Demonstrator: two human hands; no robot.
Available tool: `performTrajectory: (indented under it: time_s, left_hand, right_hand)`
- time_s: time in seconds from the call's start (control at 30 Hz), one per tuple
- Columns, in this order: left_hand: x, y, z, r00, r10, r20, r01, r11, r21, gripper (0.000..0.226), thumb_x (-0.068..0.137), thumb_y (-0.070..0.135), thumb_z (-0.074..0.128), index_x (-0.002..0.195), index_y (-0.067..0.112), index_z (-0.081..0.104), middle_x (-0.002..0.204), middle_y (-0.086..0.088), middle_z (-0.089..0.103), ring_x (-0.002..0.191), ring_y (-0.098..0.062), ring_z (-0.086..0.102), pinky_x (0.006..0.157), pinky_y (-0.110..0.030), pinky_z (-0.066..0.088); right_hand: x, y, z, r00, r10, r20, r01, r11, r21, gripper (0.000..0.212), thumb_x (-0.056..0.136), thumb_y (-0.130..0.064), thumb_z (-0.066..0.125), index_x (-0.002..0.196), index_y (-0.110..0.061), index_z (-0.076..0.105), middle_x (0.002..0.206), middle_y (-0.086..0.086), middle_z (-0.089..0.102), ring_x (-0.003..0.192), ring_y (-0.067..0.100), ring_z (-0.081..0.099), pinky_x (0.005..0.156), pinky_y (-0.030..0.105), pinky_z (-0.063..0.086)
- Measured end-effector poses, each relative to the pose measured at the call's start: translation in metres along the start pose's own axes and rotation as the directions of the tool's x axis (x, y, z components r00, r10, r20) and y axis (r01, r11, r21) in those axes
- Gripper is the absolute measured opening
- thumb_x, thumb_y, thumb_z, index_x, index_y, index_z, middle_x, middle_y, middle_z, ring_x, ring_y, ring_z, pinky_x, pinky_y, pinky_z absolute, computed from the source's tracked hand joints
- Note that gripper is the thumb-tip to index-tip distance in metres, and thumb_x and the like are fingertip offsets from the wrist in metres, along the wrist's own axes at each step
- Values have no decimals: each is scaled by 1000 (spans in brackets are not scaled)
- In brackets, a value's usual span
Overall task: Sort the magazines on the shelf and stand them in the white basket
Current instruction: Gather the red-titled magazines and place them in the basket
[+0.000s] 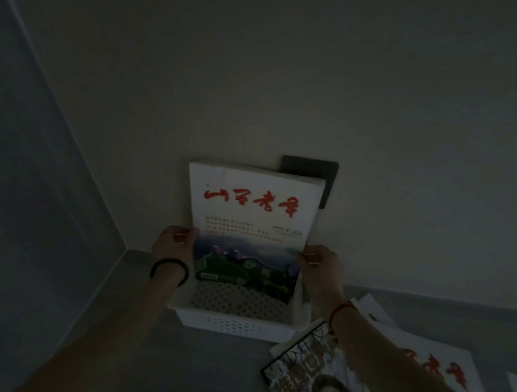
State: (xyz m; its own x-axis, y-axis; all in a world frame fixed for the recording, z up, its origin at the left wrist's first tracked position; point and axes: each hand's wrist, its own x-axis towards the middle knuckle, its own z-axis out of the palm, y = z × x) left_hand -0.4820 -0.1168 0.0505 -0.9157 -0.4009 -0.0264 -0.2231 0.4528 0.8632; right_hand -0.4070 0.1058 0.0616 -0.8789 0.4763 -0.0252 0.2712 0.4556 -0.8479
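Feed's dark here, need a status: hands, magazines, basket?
Left hand and right hand grip a white magazine stack upright, bottom edge in the white basket. More magazines flat on the shelf, right. Nothing in the way.

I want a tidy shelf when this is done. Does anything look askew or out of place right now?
Yes. To the right of the white basket, several magazines lie flat and fanned at angles, among them a portrait-cover magazine. The magazine stack held by both hands stands upright in the basket.
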Motion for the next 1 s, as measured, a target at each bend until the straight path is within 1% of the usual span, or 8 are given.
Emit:
performTrajectory:
  time_s: [0.1,0.17,0.3,0.43,0.57,0.67,0.9,1.0]
  left_hand:
    - [-26,8,-6,994,103,-32,-104,994,-34,30,87,25,57,100,-2,59,98,-22,65,85,-29,60,72,-28,42]
    - [-61,16,-11,971,238,3,-234,957,-171,19,93,20,47,92,4,57,77,-15,60,63,-4,56,61,-11,43]
    - [-163,9,-5,903,390,181,-268,840,-472,31,94,13,38,68,17,55,61,-2,56,56,4,57,54,-5,45]
    - [-259,-12,37,852,166,497,68,905,-420,25,94,16,37,87,19,60,89,10,66,77,-4,59,59,-1,45]
    - [-312,-21,79,630,-120,767,457,856,-241,31,96,34,32,110,17,54,108,-3,57,102,-22,56,77,-26,46]
    - [-332,-20,94,556,-183,810,637,721,-274,36,96,30,35,123,11,50,125,-5,53,122,-31,47,99,-38,40]
    - [-339,-14,111,631,-228,742,503,848,-167,29,90,8,51,116,-4,53,130,-22,53,118,-37,51,104,-52,40]
    - [-350,-10,114,609,-162,776,393,912,-118,22,92,11,48,111,2,53,100,-13,65,84,-21,66,74,-30,56]
  right_hand:
    - [-10,6,-21,1000,15,16,-16,994,104,9,75,-1,66,83,-3,64,80,9,63,69,22,60,67,32,53]
    - [-21,23,-47,1000,-16,-2,16,985,175,22,79,0,64,101,-4,62,92,9,64,79,17,63,77,31,54]
    - [-60,82,-121,986,27,-162,3,984,180,22,81,5,61,102,0,61,99,15,66,69,-3,64,62,6,50]
    - [-115,144,-184,941,259,-216,-235,963,130,37,78,2,66,114,1,55,117,19,61,102,34,58,85,35,48]
    - [-160,181,-215,971,224,-89,-233,965,-117,33,79,-7,67,110,-5,57,103,14,63,87,25,56,72,31,47]
    - [-178,209,-227,912,408,35,-400,907,-129,30,78,-12,68,103,-5,52,95,11,53,90,28,55,77,39,44]
    - [-183,259,-230,880,471,52,-466,880,-86,26,78,-8,66,93,-15,46,84,3,52,84,22,59,73,34,47]
    - [-184,269,-242,883,462,81,-450,883,-136,11,78,-16,67,72,-13,59,64,1,59,62,13,57,58,26,40]
